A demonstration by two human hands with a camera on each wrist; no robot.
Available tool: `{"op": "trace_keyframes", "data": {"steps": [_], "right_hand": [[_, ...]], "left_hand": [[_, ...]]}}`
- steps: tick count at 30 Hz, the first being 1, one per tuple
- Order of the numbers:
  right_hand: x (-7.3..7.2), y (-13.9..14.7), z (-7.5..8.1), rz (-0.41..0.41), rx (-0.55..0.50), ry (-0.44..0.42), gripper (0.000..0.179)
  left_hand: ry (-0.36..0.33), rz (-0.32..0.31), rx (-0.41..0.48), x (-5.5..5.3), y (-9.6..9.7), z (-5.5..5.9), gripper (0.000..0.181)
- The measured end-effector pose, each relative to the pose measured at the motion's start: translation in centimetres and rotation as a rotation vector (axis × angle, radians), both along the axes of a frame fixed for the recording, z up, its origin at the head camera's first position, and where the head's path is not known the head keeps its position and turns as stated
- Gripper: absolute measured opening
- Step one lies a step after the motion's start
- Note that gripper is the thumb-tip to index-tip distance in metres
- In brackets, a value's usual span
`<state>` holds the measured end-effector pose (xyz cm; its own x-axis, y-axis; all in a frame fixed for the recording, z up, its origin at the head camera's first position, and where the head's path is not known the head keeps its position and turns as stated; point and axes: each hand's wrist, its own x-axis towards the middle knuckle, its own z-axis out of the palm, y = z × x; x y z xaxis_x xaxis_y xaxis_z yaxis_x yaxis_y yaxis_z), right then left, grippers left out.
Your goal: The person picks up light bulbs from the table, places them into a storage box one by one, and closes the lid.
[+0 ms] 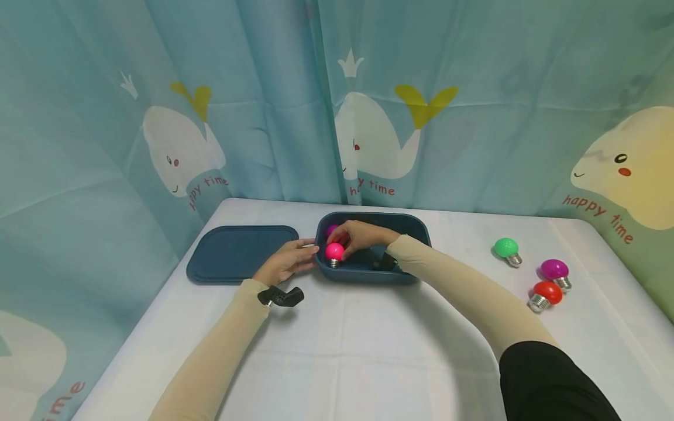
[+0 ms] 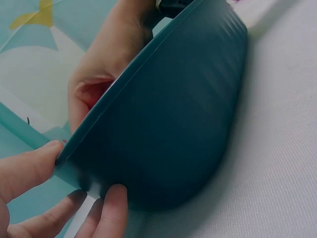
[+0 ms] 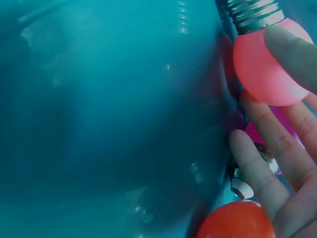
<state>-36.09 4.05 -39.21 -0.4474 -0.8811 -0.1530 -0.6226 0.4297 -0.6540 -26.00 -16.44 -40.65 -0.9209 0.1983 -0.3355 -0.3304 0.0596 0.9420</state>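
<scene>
My right hand (image 1: 363,234) reaches into a dark blue box (image 1: 368,277) and pinches a pink light bulb (image 1: 334,251) between thumb and fingers. The bulb's silver screw base (image 3: 255,12) points toward the near side of the box. Behind the fingers lies a purple bulb (image 1: 332,230), partly hidden by them. An orange-red bulb (image 3: 237,220) shows at the lower edge of the right wrist view. My left hand (image 1: 288,259) touches the box's left end with extended fingers; in the left wrist view its thumb (image 2: 42,156) meets the rim, and fingertips rest against the outer wall.
Left of the box, a dark blue lid (image 1: 237,254) lies flat on the white-covered table (image 1: 337,351). Toward the right lie a green bulb (image 1: 506,248), a purple bulb (image 1: 554,269) and a red bulb (image 1: 549,292). A whale-print curtain (image 1: 284,117) hangs behind the table.
</scene>
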Motion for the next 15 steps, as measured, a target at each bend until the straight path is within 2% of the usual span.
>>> {"op": "trace_keyframes", "data": {"steps": [7,15], "right_hand": [[0.0,0.3,0.5,0.005,0.01,-0.025,0.045],[-0.1,1.1,1.9,0.014,-0.035,-0.07,0.049]], "left_hand": [[-0.001,0.0,0.003,0.0,0.0,-0.1,0.056],[0.005,-0.003,0.003,-0.1,0.0,-0.1,0.055]]}}
